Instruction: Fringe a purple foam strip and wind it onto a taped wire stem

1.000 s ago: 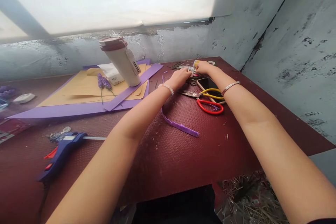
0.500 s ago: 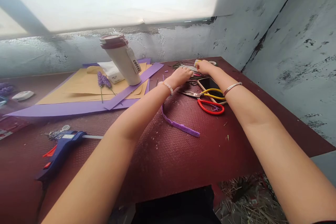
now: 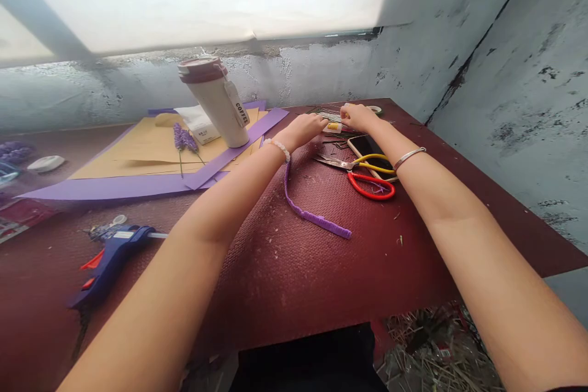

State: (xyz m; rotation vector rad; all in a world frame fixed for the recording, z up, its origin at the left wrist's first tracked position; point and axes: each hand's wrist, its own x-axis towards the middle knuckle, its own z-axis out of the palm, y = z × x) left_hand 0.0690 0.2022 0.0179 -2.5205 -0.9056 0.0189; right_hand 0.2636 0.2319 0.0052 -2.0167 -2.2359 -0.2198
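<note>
At the back of the table, my left hand (image 3: 305, 128) reaches in with its fingers bent together, the fingertips at the end of a small yellow-and-white labelled item (image 3: 333, 127). Whether they grip it I cannot tell. Close by on the right, my right hand (image 3: 358, 117) is curled closed over a bundle of thin wire stems (image 3: 333, 115); what its fingers hold is hidden. Scissors (image 3: 353, 165) with one yellow and one red handle lie below my hands, partly over a phone (image 3: 365, 146). A crinkled purple strip (image 3: 321, 223) trails from beneath my left wrist.
A tilted-looking coffee tumbler (image 3: 215, 104) stands on purple and tan paper sheets (image 3: 105, 159) at the left. Purple flower sprigs (image 3: 184, 138) lie there too. A blue glue gun (image 3: 113, 260) is by my left forearm. A tape roll (image 3: 375, 109) sits behind my right hand.
The yellow-and-white item has shifted from beside my right fingers down and left to my left fingertips. My left hand has drawn slightly left; my right hand has barely moved.
</note>
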